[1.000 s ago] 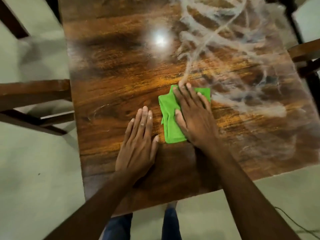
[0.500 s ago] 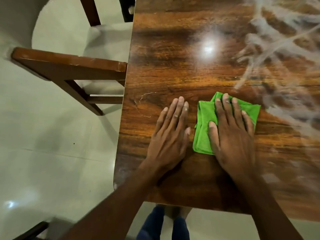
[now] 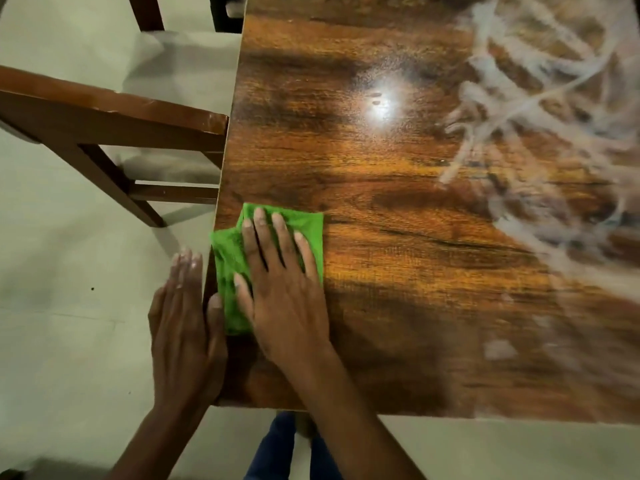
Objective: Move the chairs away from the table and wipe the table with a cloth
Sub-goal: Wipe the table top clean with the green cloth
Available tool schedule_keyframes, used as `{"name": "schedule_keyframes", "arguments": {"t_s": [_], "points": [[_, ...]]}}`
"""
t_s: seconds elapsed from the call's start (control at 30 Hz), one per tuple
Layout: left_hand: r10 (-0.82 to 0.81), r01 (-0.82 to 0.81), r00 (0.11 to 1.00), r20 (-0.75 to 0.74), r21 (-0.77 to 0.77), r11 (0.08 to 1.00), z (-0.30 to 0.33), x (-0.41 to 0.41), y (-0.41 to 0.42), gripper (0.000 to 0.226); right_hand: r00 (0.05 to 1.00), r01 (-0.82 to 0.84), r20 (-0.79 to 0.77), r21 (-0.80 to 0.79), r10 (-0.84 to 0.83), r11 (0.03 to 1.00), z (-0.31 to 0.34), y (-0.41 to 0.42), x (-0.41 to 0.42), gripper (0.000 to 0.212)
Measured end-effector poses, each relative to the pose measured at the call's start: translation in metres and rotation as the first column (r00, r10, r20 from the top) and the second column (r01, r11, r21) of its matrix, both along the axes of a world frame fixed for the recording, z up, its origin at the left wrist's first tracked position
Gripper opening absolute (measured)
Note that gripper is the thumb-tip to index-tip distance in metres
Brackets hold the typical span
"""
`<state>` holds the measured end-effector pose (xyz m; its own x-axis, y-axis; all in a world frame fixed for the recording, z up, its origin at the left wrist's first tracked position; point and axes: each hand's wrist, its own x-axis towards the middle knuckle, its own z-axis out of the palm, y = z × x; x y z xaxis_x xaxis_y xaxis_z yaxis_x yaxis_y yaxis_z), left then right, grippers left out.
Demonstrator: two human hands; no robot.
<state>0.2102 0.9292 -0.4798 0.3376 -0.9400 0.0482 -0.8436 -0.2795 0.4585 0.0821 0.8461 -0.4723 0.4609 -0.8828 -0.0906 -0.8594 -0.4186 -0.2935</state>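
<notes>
A folded green cloth lies at the left edge of the glossy wooden table. My right hand presses flat on the cloth with its fingers straight and spread. My left hand is flat with fingers together, hanging past the table's left edge over the floor, its thumb by the cloth. White smeared streaks cover the table's right part. A brown wooden chair stands against the table's left side.
Pale tiled floor lies to the left and in front of the table. Another chair leg shows at the top left. My blue-trousered legs stand at the table's near edge.
Both hands slid left across the table with the cloth. The cloth now reaches the left edge and my left hand has gone past it over the floor.
</notes>
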Motion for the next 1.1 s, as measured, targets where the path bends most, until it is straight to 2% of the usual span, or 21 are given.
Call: {"name": "schedule_keyframes", "arguments": {"t_s": [0.17,0.27,0.43,0.6,0.73,0.93,1.1], "points": [[-0.066,0.066,0.998,0.001,0.004,0.998,-0.007,-0.01,-0.004,0.061,0.996,0.01,-0.086,-0.003,-0.011,1.0,-0.002,0.092,-0.049,0.085],[-0.102,0.101,0.995,0.022,0.029,0.994,-0.004,-0.012,-0.006,0.063,0.992,0.08,-0.1,0.017,-0.078,0.997,-0.002,0.102,-0.083,0.083],[-0.294,0.292,0.954,0.053,0.036,0.956,0.006,-0.037,-0.028,0.068,0.96,0.273,-0.073,0.028,-0.27,0.962,0.005,0.051,-0.136,0.072],[-0.441,0.438,0.894,0.085,0.052,0.898,0.003,-0.107,-0.083,0.068,0.958,0.269,-0.099,-0.014,-0.269,0.963,0.004,-0.012,-0.168,0.07],[-0.465,0.453,0.878,0.111,0.122,0.883,-0.004,-0.125,-0.097,0.067,0.954,0.277,-0.108,-0.045,-0.28,0.96,0.002,0.0,-0.174,0.07],[-0.495,0.473,0.854,0.16,0.158,0.867,-0.006,-0.125,-0.096,0.067,0.886,0.432,-0.165,-0.041,-0.432,0.901,0.006,0.074,-0.198,0.073],[-0.497,0.469,0.846,0.191,0.177,0.866,-0.006,-0.126,-0.096,0.068,0.793,0.601,-0.107,-0.025,-0.6,0.799,0.005,0.083,-0.188,0.072]]}}
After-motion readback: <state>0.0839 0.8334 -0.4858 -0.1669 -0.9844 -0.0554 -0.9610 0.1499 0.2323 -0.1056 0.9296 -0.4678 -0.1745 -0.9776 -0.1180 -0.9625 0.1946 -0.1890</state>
